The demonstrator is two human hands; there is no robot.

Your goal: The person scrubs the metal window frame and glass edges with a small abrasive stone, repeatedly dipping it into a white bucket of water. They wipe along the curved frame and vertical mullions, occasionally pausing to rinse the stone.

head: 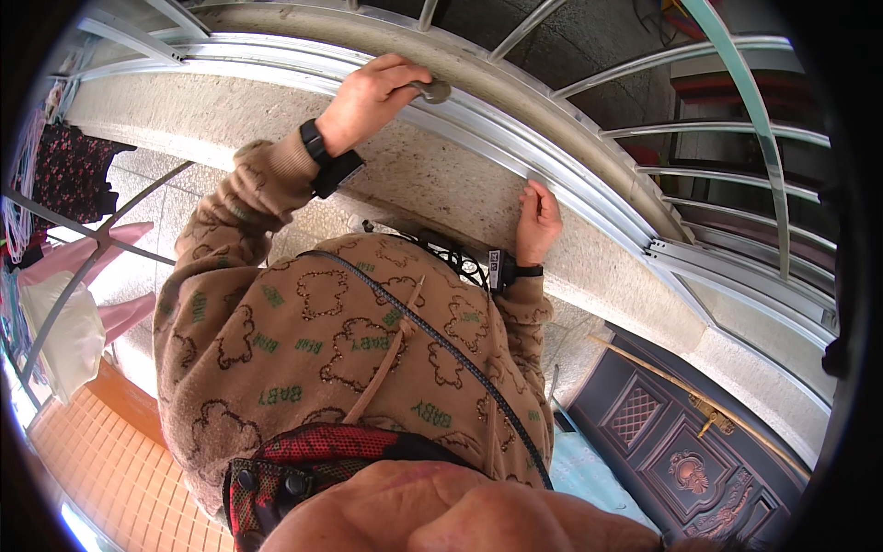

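A wadded grey-brown rag (434, 91) is gripped in my left hand (376, 100), over the aluminium sliding-window track (483, 127). Its fingers curl above the rails, and part of the rag is hidden inside them. Farther right, my right hand (539, 224) is at the inner edge of the track, over the speckled stone sill (455, 179). The right fingers are bent, with the thumb close to them; whether anything thin is between them cannot be made out. Both wrists carry black straps with small dark devices.
Metal window bars (528, 31) curve beyond the track. A sliding sash frame (745, 276) is at the right. Black cables (448, 255) bunch between my body and the sill. A dark carved door panel (690, 441) lies right, a drying rack (103, 238) with clothes left.
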